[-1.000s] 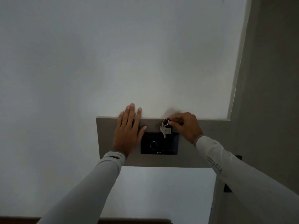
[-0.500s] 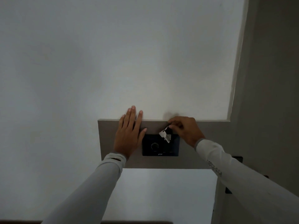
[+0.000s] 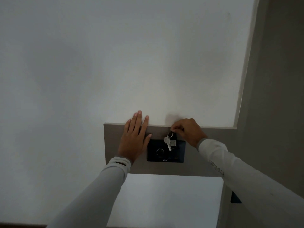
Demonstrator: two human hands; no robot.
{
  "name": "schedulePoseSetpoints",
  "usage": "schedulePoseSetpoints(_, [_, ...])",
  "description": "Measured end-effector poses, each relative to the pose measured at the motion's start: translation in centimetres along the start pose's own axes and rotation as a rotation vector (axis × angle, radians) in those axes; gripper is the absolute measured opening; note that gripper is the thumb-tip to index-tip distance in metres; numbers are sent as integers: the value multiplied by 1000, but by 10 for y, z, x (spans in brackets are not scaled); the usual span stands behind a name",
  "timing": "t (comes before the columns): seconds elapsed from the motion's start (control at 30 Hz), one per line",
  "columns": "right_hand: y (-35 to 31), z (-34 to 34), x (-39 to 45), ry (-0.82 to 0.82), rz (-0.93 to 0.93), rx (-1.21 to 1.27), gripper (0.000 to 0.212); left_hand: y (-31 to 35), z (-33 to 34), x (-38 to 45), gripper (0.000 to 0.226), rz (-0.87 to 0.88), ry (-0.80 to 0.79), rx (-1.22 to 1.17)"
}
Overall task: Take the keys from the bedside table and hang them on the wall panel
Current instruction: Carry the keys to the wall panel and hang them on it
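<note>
A grey wall panel (image 3: 210,155) is fixed to the white wall, with a black switch plate (image 3: 166,155) bearing a round dial set in it. Silver keys (image 3: 168,142) on a metal ring dangle over the plate's top edge. My right hand (image 3: 189,131) pinches the ring from above, fingers closed on it. Whether the ring sits on a hook is hidden by my fingers. My left hand (image 3: 134,137) lies flat on the panel just left of the plate, fingers spread and reaching past the panel's top edge.
A white surface (image 3: 171,199), seemingly the bedside table top, lies directly below the panel. A tall grey-brown panel (image 3: 271,96) runs up the right side. A dark wooden strip (image 3: 21,226) shows at the bottom left corner.
The keys swung left and tilted half a second ago, and now hang straight down again under my right hand. My left hand has stayed flat on the panel.
</note>
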State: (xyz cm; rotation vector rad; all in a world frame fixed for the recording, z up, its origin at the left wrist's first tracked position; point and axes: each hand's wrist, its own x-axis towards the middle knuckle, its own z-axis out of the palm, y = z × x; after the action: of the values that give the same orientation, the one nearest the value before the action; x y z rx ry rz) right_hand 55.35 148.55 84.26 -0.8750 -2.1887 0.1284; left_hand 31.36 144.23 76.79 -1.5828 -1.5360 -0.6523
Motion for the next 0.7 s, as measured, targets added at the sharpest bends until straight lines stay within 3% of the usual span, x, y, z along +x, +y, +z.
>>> schedulePoseSetpoints(0.33, [1,4,-10,-71,62,-58,19,1,0,-2,69,-13,-30,-34])
schedulePoseSetpoints(0.47, [4,11,-24,77,-37,-281,26,1,-2,-2,71,-6,-51,-20])
schedulePoseSetpoints(0.57, [7,15,-33,197,-93,-520,44,0,-9,-1,72,-10,-87,-17])
schedulePoseSetpoints(0.7, [10,12,-38,201,-54,-722,65,3,-20,-7,73,-37,-85,4])
